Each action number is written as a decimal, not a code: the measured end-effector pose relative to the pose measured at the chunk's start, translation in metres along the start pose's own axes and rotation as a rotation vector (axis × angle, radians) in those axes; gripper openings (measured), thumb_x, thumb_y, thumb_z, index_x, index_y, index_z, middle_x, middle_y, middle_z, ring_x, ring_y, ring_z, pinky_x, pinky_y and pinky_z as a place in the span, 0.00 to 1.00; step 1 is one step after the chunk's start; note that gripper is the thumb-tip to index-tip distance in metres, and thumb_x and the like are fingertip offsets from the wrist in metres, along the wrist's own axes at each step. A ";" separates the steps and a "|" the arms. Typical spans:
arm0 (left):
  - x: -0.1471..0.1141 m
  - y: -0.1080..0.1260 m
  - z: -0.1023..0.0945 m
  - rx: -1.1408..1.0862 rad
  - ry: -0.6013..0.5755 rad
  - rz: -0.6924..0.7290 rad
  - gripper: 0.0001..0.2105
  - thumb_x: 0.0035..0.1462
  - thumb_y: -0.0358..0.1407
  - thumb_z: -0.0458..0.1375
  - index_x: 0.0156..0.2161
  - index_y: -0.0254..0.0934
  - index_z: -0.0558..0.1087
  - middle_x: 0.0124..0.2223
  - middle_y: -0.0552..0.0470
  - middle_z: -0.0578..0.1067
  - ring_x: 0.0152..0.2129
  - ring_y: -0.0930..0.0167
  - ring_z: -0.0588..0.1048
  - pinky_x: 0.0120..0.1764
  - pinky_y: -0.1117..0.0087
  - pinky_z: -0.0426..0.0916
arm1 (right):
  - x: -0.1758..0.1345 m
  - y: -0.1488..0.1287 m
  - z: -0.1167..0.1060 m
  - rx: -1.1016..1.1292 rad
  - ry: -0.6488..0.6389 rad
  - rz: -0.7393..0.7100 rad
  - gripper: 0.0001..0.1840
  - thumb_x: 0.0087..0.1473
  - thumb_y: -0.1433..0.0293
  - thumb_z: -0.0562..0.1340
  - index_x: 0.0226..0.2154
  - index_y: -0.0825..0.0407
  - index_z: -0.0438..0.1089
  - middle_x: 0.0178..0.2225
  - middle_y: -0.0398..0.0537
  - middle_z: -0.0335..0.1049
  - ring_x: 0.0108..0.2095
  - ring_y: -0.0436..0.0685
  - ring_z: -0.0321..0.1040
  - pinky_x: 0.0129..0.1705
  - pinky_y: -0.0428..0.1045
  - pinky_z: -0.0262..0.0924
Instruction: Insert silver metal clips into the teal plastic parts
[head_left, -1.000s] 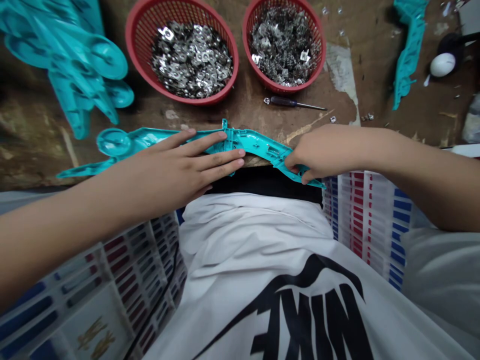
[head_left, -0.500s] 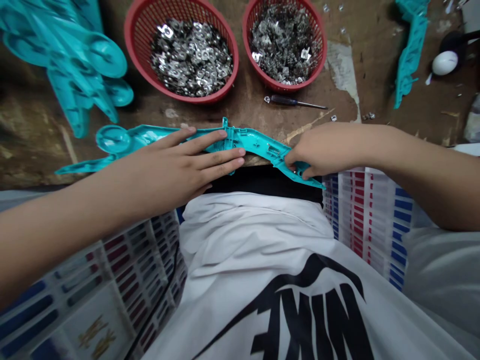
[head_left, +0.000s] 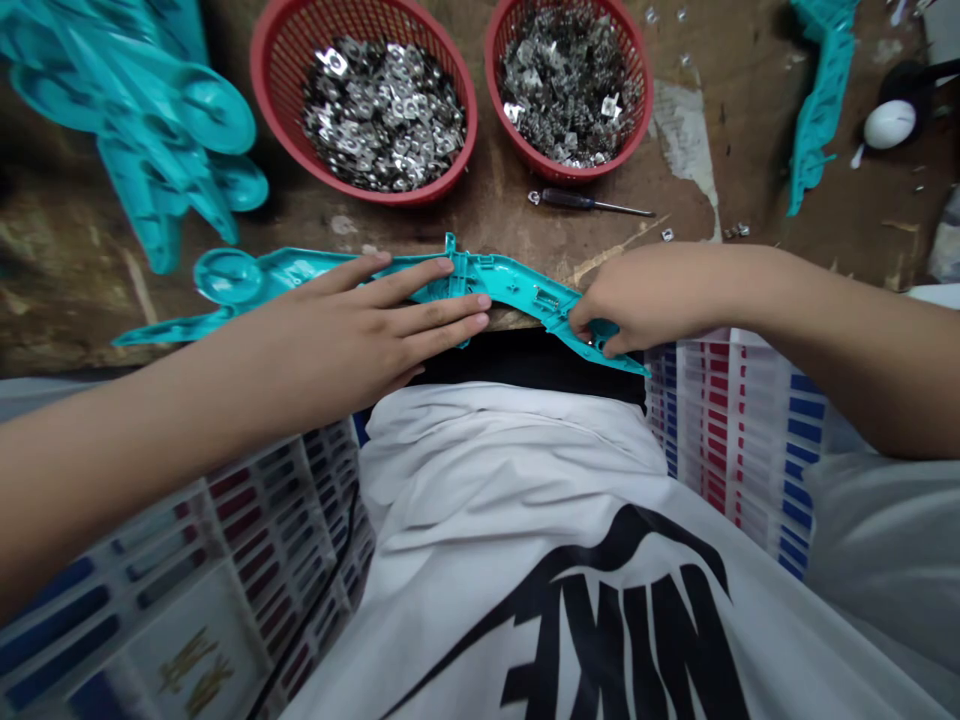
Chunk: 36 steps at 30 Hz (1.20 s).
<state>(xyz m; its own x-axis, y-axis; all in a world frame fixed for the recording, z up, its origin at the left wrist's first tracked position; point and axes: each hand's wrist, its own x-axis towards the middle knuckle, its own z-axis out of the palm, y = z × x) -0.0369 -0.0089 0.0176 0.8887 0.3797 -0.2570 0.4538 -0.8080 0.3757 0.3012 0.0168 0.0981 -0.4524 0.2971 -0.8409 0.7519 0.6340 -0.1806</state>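
A white shirt (head_left: 525,520) fills the lower frame, its chest printed in large black capitals with the brand name "NIKE" beneath a black swoosh; seen from the wearer's own viewpoint, the lettering appears upside down, and its lower part runs out of view. No other writing, number or sign on the bench or its contents can be read.

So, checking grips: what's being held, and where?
The teal plastic shell: left hand flat on its middle, right hand pinching its right end.
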 end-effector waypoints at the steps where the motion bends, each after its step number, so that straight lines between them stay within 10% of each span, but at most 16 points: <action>1: 0.000 -0.001 0.001 0.003 0.006 0.006 0.36 0.84 0.28 0.46 0.90 0.45 0.69 0.89 0.49 0.71 0.94 0.48 0.53 0.91 0.26 0.54 | 0.001 0.001 0.000 0.001 0.002 0.006 0.18 0.76 0.71 0.72 0.63 0.48 0.92 0.54 0.56 0.91 0.41 0.62 0.77 0.44 0.58 0.52; 22: -0.001 0.001 0.002 0.086 0.048 0.025 0.36 0.83 0.23 0.49 0.89 0.43 0.68 0.87 0.45 0.75 0.93 0.47 0.58 0.89 0.26 0.61 | -0.002 -0.004 0.000 -0.071 0.234 0.142 0.20 0.79 0.67 0.63 0.56 0.52 0.92 0.48 0.61 0.93 0.40 0.65 0.83 0.37 0.55 0.48; 28: -0.001 0.005 -0.005 0.042 0.068 -0.017 0.35 0.82 0.24 0.53 0.87 0.46 0.73 0.82 0.45 0.82 0.88 0.36 0.67 0.80 0.23 0.74 | -0.012 0.032 -0.007 -0.109 0.370 0.464 0.13 0.76 0.67 0.71 0.54 0.46 0.93 0.50 0.61 0.93 0.47 0.70 0.87 0.35 0.57 0.50; 36: -0.004 0.000 -0.013 0.149 0.042 -0.085 0.32 0.85 0.31 0.48 0.82 0.53 0.81 0.77 0.50 0.87 0.79 0.40 0.78 0.65 0.36 0.84 | -0.005 0.039 -0.009 -0.032 0.434 0.600 0.24 0.80 0.64 0.66 0.68 0.53 0.88 0.66 0.79 0.86 0.62 0.87 0.86 0.52 0.67 0.75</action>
<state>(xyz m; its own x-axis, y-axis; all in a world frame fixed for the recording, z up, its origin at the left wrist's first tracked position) -0.0394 -0.0045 0.0299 0.8508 0.4656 -0.2435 0.5158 -0.8287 0.2174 0.3285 0.0464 0.0996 -0.1218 0.8504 -0.5118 0.9183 0.2923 0.2670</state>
